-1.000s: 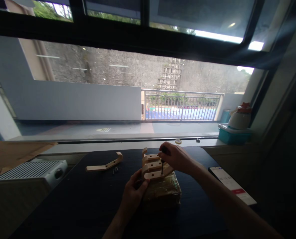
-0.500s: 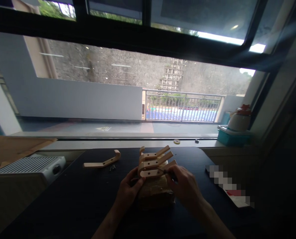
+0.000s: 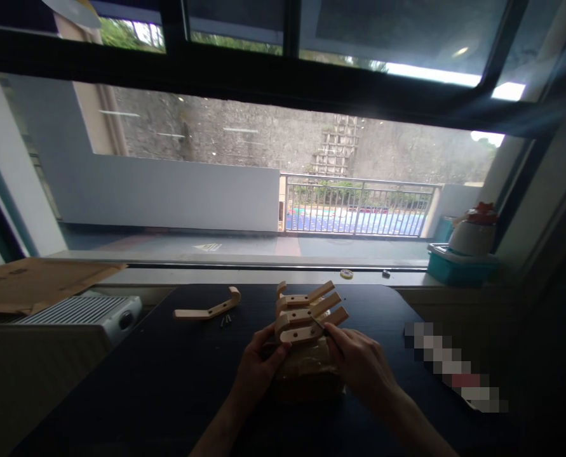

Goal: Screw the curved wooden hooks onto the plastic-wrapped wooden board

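Three wooden coat hooks lie side by side on a tape-wrapped block. The nearest coat hook has two dark holes along its flat part. My left hand is closed about this hook's curled end and the block's left edge, thumb in front. At the hook's right end, my right hand pinches a thin dark tool, perhaps a screwdriver; its handle is mostly hidden by the fingers. Its tip is near the right-hand hole; contact is unclear. A loose wooden hook rests on the dark table, with several small screws beside it.
Along the sill are a tape roll, a small dark object and a teal box bearing a white kettle-like container. A radiator and cardboard stand left. A blurred-out packet lies right.
The whole view has shifted, so everything appears slightly further right. My right hand has tilted, and the thin tool now shows more of its shaft. My left hand keeps its grip.
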A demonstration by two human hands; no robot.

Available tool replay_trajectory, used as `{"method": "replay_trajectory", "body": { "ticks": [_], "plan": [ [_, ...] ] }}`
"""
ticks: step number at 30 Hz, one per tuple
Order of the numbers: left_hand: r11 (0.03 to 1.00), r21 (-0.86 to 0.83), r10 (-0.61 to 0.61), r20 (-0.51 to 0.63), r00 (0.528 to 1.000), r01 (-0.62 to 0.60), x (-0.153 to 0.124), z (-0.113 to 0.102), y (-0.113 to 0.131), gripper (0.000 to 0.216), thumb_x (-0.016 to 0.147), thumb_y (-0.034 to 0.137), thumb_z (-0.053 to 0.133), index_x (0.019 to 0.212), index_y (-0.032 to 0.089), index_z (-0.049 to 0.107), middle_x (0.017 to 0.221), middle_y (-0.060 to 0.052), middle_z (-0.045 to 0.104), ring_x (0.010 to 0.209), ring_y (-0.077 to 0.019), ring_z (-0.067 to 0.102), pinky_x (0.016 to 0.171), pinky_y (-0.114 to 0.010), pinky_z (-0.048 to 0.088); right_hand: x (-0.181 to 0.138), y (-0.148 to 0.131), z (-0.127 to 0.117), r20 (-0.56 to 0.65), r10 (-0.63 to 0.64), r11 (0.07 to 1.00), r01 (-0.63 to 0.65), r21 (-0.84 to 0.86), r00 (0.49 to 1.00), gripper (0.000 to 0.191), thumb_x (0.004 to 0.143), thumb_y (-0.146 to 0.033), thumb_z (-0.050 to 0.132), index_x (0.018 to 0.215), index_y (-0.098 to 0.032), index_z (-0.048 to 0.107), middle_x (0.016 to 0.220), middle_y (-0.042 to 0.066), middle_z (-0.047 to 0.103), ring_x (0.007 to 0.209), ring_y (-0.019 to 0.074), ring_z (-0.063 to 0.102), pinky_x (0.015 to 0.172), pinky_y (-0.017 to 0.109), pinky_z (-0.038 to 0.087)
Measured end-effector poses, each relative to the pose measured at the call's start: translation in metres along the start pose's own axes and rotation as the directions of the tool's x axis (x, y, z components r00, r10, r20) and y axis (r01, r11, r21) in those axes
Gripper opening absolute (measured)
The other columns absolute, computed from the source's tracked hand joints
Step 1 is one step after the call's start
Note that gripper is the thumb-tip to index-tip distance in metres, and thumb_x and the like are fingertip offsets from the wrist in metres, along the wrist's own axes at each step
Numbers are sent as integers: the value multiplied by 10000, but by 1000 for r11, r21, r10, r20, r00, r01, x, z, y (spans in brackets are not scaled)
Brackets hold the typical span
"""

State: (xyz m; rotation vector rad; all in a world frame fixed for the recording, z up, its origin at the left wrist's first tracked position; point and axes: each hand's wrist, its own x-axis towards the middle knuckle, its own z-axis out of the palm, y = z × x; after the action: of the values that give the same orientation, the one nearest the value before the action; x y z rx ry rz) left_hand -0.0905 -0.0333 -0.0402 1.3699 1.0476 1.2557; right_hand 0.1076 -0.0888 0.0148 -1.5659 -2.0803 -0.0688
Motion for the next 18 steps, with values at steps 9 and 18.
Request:
{"method": "replay_trajectory", "body": {
  "ticks": [9, 18],
  "plan": [
    [999, 8, -42, -5, 999, 42, -4, 3, 10, 533, 643, 415, 701, 1109, 179, 593, 1124, -99, 637, 978, -279, 631, 764, -361, 547, -5, 0, 7, -40, -26, 998, 23, -63, 999, 368, 925, -240, 331, 1185, -167, 580, 969, 97, 692, 846, 192, 641, 708, 277, 474],
    [999, 53, -9, -21, 1000, 10, -2, 4, 6, 490, 660, 426, 682, 1078, 178, 620, 1135, -106, 630, 999, -284, 615, 808, -376, 521, -7, -1, 2, -47, -12, 998, 8, -69, 999, 368, 924, -228, 336, 1196, -159, 575, 976, 102, 690, 844, 192, 641, 711, 280, 469]
  ]
}}
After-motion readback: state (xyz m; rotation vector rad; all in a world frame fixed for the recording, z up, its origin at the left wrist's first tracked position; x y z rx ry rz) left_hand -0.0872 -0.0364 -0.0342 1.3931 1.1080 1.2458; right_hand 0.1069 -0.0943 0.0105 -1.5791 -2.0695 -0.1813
